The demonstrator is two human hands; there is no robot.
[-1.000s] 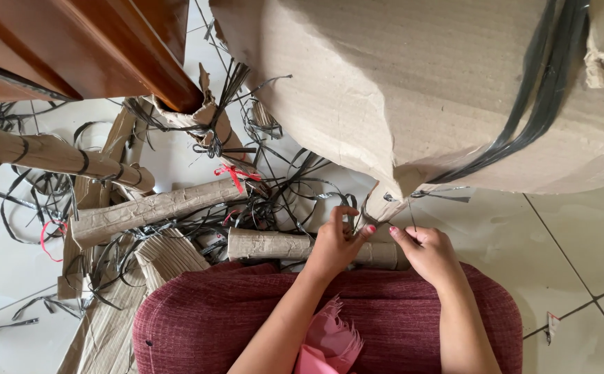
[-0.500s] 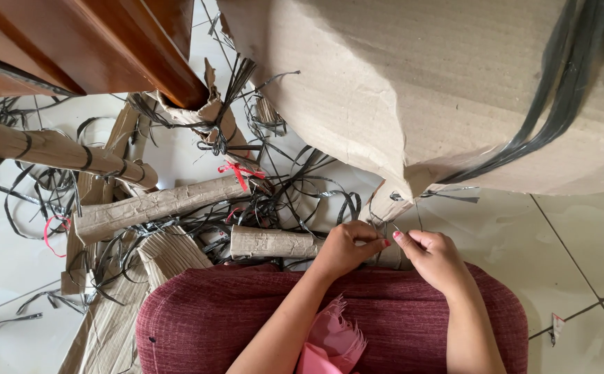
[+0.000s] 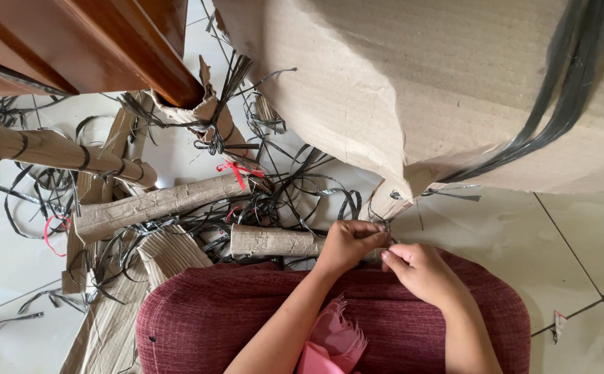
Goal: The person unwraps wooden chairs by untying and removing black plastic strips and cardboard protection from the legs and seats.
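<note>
Two hands at cardboard roll [image 3: 274, 242] | L hand [image 3: 347, 244] now gripping roll end | R hand [image 3: 423, 271] moved closer, fingers pinched narrow beside it, contents unclear | maroon cushion [image 3: 205, 312] below roll

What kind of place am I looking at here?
Probably a room at home used for unpacking: white tiled floor, dark wooden furniture, a big cardboard-wrapped item and loose black straps.

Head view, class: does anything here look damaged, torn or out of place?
Yes. The big cardboard wrapping is torn open at its lower corner, where the left hand and right hand meet. Cut black straps and crumpled cardboard rolls lie strewn over the tiled floor beside a red cushion.
</note>
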